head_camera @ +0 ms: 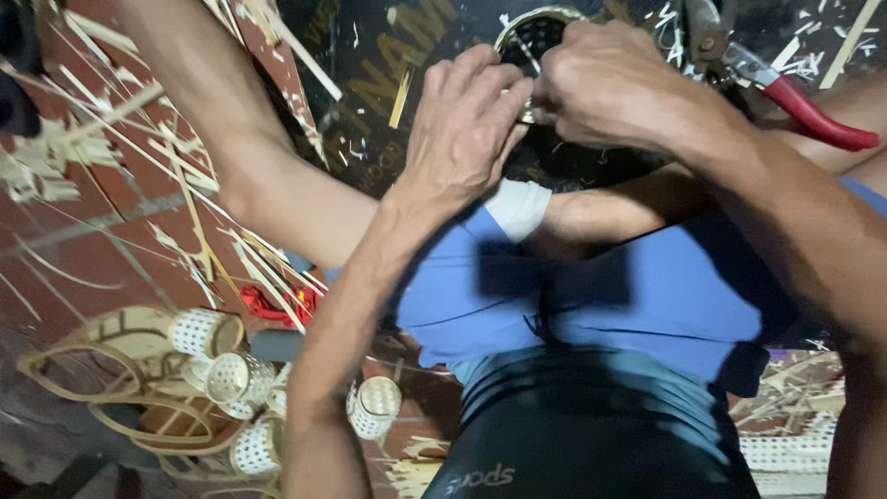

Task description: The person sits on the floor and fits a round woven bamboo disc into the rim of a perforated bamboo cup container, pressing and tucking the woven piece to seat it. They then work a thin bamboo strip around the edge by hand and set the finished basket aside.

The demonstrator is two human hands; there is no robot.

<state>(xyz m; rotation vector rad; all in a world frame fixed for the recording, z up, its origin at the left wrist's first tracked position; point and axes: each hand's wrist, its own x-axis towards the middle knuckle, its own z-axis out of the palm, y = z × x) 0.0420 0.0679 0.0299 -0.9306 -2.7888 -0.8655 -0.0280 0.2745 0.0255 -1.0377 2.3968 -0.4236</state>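
hands: left hand (462, 120) & right hand (605, 83) pinch woven ring (531, 32) w/ fingertips.

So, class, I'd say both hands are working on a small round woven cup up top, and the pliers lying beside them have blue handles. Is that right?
One detail is wrong. The head view shows the pliers have red handles, not blue. The rest stands: the left hand and the right hand are both at the small round woven cup at the top.
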